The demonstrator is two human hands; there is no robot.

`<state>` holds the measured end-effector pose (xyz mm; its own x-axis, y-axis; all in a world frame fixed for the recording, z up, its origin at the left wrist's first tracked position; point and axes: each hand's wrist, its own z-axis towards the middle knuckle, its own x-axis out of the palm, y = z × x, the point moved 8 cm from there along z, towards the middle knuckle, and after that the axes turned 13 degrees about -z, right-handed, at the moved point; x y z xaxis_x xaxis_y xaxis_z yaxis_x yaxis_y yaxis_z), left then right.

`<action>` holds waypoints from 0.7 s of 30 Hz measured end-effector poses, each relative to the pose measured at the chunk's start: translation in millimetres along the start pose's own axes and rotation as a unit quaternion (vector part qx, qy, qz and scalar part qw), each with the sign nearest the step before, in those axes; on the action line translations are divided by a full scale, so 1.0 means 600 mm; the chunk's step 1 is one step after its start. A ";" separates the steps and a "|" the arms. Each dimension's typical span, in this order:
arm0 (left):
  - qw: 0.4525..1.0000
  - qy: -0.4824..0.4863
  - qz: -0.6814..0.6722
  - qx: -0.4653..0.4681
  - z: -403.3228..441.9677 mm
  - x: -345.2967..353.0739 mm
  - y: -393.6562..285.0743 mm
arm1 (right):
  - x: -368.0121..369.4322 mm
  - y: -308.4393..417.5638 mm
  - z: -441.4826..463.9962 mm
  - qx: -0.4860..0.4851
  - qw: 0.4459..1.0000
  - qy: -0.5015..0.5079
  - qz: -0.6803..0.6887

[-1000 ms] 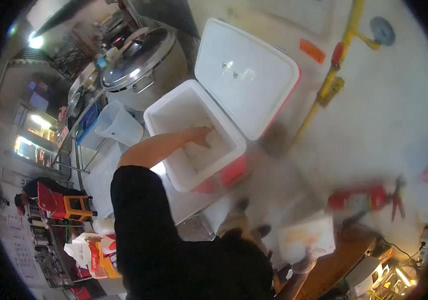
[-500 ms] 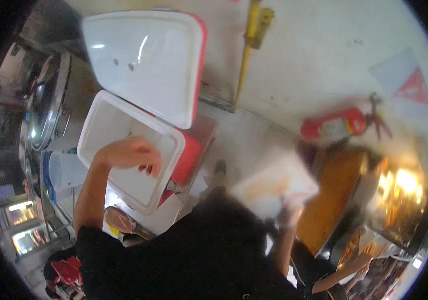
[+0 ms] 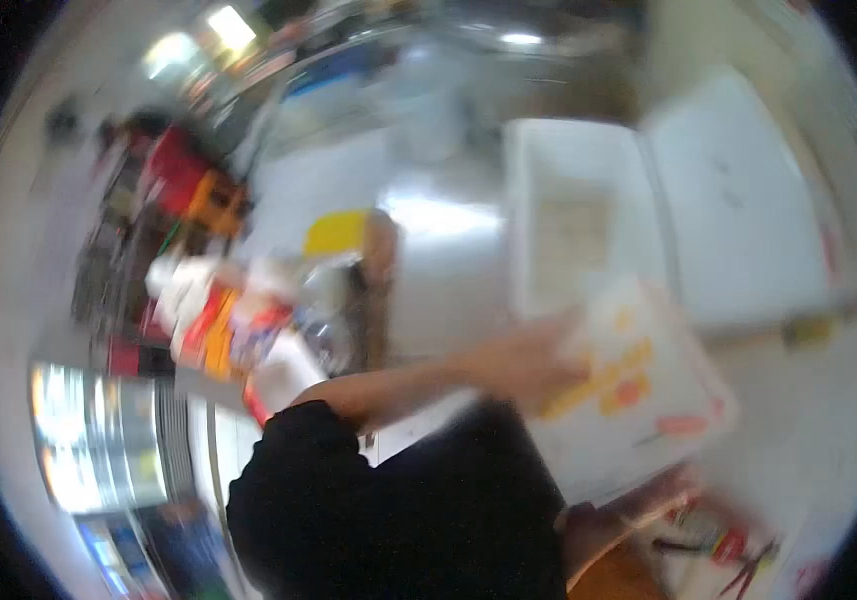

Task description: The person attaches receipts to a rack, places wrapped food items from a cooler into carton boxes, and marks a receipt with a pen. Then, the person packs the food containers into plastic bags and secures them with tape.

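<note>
A white package (image 3: 639,385) with yellow and orange print is held low in front of me, blurred by motion. My right hand (image 3: 664,490) grips its lower edge. My left hand (image 3: 534,365) lies at the package's left side, its fingers too smeared to make out. Just beyond, a white cooler box (image 3: 522,230) stands with its lid (image 3: 739,200) swung open to the right. Inside the cooler a pale surface shows, and no detail can be read.
On the left are a bag with red and orange print (image 3: 219,320), a yellow object (image 3: 337,233) and an orange stool (image 3: 217,205). A translucent bucket (image 3: 429,110) and a large pot (image 3: 569,60) stand behind. A fire extinguisher (image 3: 729,545) is at the lower right.
My view has swung left. My left hand came up out of the cooler and is now beside the package. My right hand still holds the package, which appears closer to the cooler.
</note>
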<state>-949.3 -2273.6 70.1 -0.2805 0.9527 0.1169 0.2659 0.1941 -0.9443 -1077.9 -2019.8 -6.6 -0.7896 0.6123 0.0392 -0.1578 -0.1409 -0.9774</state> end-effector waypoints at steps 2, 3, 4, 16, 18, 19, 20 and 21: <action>0.972 -0.135 -0.163 0.105 -0.111 -0.075 0.015 | 0.018 0.013 0.018 0.039 0.923 0.091 0.372; 0.949 -0.261 -0.139 0.105 -0.183 -0.120 0.041 | 0.021 0.032 0.012 0.042 0.756 0.079 0.649; 0.915 -0.375 -0.114 0.098 -0.269 -0.158 0.072 | 0.024 0.056 0.000 0.024 0.511 0.082 0.856; 0.463 -0.883 0.068 0.023 -1.042 -0.544 0.580 | -0.220 0.066 -0.026 -0.186 0.048 0.250 0.949; 0.429 -0.896 0.112 -0.007 -0.993 -0.524 0.505 | -0.250 0.068 -0.021 -0.210 0.041 0.252 0.944; 0.390 -0.906 0.159 -0.039 -0.978 -0.511 0.471 | -0.259 0.064 -0.016 -0.209 0.045 0.251 0.944; 0.392 -0.909 0.136 -0.041 -0.978 -0.531 0.495 | -0.270 0.059 -0.010 -0.219 0.054 0.245 0.943; 0.393 -0.909 0.134 -0.040 -0.982 -0.551 0.512 | -0.278 0.056 -0.006 -0.227 0.064 0.239 0.942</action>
<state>-231.4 -2390.9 -77.2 -0.4090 -0.7846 -0.4660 0.5190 0.2200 -0.8259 -949.5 -2123.9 -46.9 0.9718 -0.1888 -0.1411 0.0689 -0.3447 0.9362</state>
